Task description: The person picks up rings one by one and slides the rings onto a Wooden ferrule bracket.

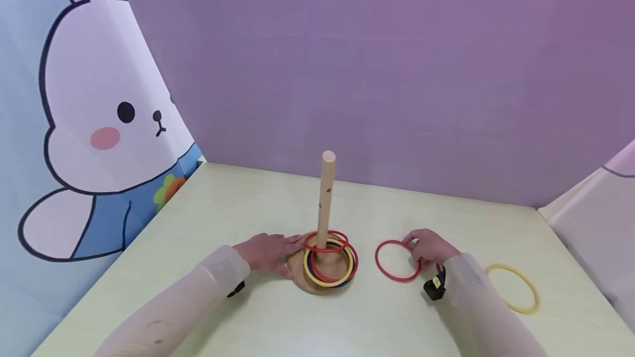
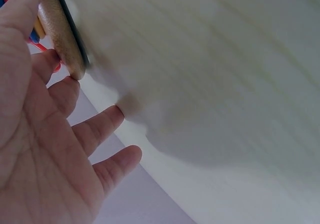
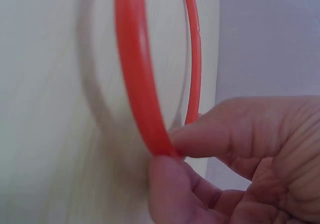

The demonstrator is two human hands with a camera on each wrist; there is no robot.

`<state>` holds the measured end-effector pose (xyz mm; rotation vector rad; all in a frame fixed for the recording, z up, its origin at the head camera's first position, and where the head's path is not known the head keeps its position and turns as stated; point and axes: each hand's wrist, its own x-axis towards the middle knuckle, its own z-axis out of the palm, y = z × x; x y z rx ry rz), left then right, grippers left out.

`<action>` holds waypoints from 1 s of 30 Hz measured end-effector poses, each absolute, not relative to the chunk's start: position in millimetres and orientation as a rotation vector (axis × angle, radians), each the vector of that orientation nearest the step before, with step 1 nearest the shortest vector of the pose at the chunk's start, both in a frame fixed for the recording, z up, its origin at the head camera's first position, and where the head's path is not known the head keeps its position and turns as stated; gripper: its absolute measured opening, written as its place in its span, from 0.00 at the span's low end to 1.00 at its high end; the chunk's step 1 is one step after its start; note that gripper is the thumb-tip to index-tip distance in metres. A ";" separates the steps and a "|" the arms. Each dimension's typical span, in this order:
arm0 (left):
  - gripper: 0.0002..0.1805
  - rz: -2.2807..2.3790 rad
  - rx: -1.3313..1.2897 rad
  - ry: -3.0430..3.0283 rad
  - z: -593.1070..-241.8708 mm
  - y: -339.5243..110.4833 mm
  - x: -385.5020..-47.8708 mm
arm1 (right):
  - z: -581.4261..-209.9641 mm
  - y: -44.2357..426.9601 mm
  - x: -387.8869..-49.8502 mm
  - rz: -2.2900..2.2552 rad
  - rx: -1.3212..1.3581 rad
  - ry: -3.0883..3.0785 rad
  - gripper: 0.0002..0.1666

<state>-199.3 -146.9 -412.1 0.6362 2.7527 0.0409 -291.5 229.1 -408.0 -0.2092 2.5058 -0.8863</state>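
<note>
My right hand [image 1: 431,247] pinches a red ring [image 3: 134,53] between thumb and fingertips. The ring is tilted just over the table, to the right of a wooden peg stand. Around the stand's upright post [image 1: 324,203] lie several rings. A red one [image 1: 347,238] is uppermost, over a yellow ring [image 1: 308,275], another red and a dark blue. My left hand [image 1: 268,252] touches the left edge of the round wooden base [image 1: 297,269] with spread fingers. In the left wrist view, its fingertips reach the rim of the base [image 2: 62,38].
A yellow ring [image 1: 537,299] lies on the pale table [image 1: 238,197] to the right, beside my right forearm. Behind the table hangs a purple cloth [image 1: 347,70]. On the left is a cloth printed with a cartoon rabbit [image 1: 89,87].
</note>
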 end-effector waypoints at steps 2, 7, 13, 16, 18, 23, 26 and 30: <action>0.42 0.051 0.625 2.756 -413.0 -148.8 -199.1 | -406.5 228.4 -289.7 -0.900 -0.218 2.497 0.20; 0.43 0.079 0.641 2.755 -413.8 -151.0 -199.4 | -400.5 231.4 -283.5 -0.921 -0.256 2.502 0.21; 0.42 0.079 0.646 2.749 -413.9 -149.8 -201.2 | -390.1 238.6 -278.5 -0.983 -0.324 2.477 0.22; 0.42 0.074 0.630 2.746 -414.0 -148.4 -203.3 | -386.3 240.8 -278.5 -1.034 -0.348 2.432 0.22; 0.42 0.069 0.620 2.745 -413.3 -147.1 -204.9 | -384.3 242.1 -280.3 -1.059 -0.369 2.396 0.21; 0.42 0.052 0.614 2.751 -411.7 -144.5 -207.3 | -381.4 245.0 -283.7 -1.100 -0.409 2.325 0.22; 0.42 0.050 0.618 2.756 -411.6 -143.2 -209.0 | -380.2 248.1 -285.7 -1.145 -0.430 2.270 0.23; 0.42 0.061 0.617 2.763 -411.1 -140.6 -211.3 | -378.5 252.4 -289.5 -1.223 -0.475 2.169 0.26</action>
